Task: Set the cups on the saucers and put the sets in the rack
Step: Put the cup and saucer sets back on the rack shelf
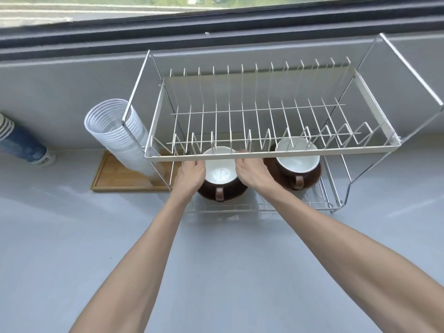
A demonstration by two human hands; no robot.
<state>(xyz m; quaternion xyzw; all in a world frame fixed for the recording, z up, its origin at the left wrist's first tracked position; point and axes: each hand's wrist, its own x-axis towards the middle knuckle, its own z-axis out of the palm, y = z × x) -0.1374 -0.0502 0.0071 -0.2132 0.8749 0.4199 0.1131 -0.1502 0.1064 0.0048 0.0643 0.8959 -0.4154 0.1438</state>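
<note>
- Head view: my left hand (191, 174) and right hand (251, 173) curl round the near cup (219, 170) on its saucer (222, 194), over the rack (271, 155) lower tier.
- I judge a tilted grip could slide the cup off.
- Farther right, the second set (298, 162) sits close; a nudge may knock it.

Two-tier wire rack (271, 155): chrome frame, white upper shelf with upright plate dividers, standing on the grey counter. On the lower tier sit two cup-and-saucer sets. Left cup (219, 170): brown outside, white inside, upright, handle toward 6 o'clock, seated on a dark brown saucer (236, 192) near the tier's front edge. Right cup (298, 162): same make, upright, handle at 6 o'clock, on its own brown saucer (312, 180), lying at 3 o'clock from the first set. The saucers are near each other; contact cannot be told.
</note>
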